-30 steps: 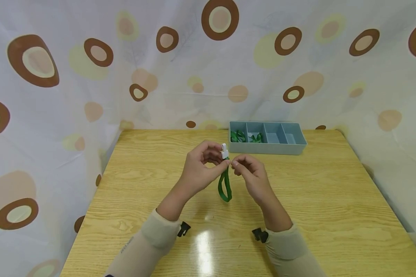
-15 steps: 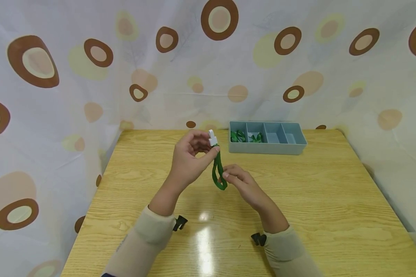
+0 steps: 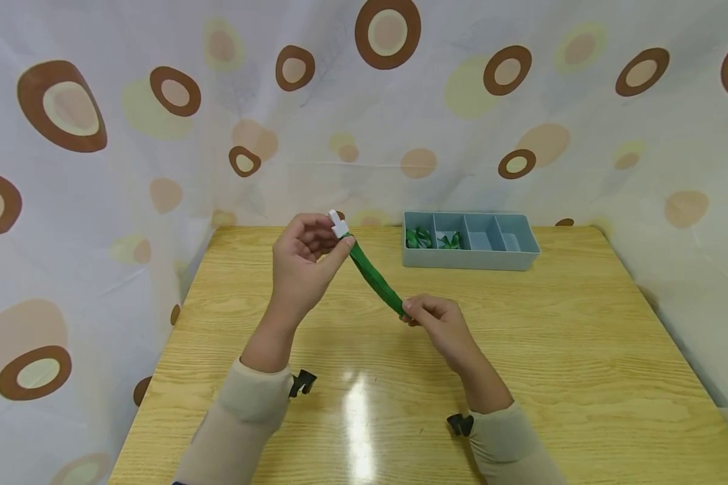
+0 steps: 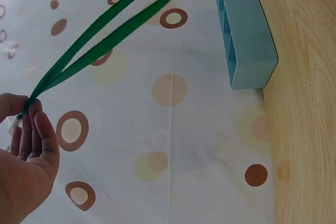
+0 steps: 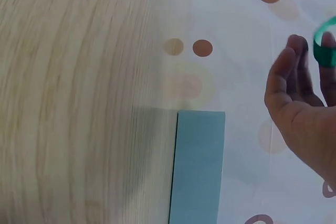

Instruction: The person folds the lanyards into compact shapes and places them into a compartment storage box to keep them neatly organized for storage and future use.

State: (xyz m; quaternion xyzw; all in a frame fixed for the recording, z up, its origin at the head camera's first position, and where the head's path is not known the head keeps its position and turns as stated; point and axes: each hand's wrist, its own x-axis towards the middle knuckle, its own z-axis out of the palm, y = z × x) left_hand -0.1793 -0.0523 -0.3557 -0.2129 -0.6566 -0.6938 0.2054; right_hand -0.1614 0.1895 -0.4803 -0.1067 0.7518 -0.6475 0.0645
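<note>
Between my hands a green lanyard (image 3: 375, 281) is stretched on a slant, its white plastic clip (image 3: 340, 225) at the upper left end. My left hand (image 3: 300, 263) pinches the lanyard just below the clip, between thumb and fingers. At the lower right, my right hand (image 3: 439, 327) holds the far end of the loop. Two green straps (image 4: 113, 38) run apart from the left fingers in the left wrist view. The right wrist view has the green band (image 5: 325, 53) bent round a finger of the right hand, partly cut off by the frame edge.
A blue-grey tray (image 3: 470, 260) with several compartments stands at the back of the wooden table (image 3: 582, 350). Green lanyards (image 3: 418, 238) lie in its two left compartments. A patterned curtain (image 3: 315, 128) hangs behind and at the sides. Black buckles (image 3: 303, 382) hang at both wrists.
My left hand has moved left and up with the clip. My right hand went from near the clip to the loop's end, and the hanging loop is now drawn out straight.
</note>
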